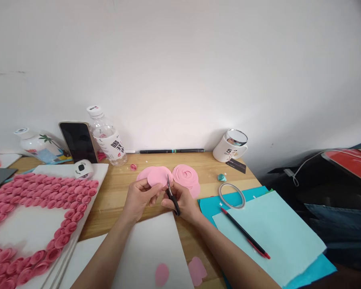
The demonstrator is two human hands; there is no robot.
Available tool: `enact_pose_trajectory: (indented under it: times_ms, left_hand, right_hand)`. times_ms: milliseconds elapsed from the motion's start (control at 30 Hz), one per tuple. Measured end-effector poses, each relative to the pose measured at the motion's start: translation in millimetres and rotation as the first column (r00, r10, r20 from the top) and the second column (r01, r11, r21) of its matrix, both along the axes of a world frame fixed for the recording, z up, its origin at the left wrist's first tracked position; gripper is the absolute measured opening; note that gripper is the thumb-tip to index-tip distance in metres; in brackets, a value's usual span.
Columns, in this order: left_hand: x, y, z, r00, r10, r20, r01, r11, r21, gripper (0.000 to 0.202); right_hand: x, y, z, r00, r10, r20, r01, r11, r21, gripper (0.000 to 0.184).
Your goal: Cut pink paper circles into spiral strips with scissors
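Observation:
Between the thumb and fingers of my left hand [140, 197] is a round pink paper disc [156, 177], held up over the table. My right hand [183, 202] grips a pair of black-handled scissors [173, 199], their blades pointing up at the disc's right edge. Behind the held disc lie more pink paper circles, partly hidden by it. Just right of them rests a spiral-cut pink paper circle [185, 175], overlapping another pink piece. A small rolled pink paper rose [133, 167] sits on the wood to the left.
A board covered with pink paper roses [72, 215] lies at left, near a phone [78, 141] and a plastic bottle [108, 142]. At right are a white mug [228, 147], a tape roll [243, 200], blue paper sheets [276, 228] and a black-and-red pen [245, 233]. White paper [150, 245] lies in front.

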State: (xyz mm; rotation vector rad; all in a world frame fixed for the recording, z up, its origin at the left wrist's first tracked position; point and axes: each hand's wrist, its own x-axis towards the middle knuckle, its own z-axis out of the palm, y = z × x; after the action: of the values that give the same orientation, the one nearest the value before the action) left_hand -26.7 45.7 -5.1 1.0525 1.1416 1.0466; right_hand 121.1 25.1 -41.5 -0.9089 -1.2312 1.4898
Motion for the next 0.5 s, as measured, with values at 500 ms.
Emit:
enact_pose_trajectory:
  times_ms: [500]
  left_hand:
    - [0.1,-0.9,5.6,0.999,0.02,0.042,-0.022,0.999,0.029,0.025]
  right_hand:
    - [0.8,-0.3,-4.7,1.0,-0.014,0.024,0.015,0.999,-0.032,0.045]
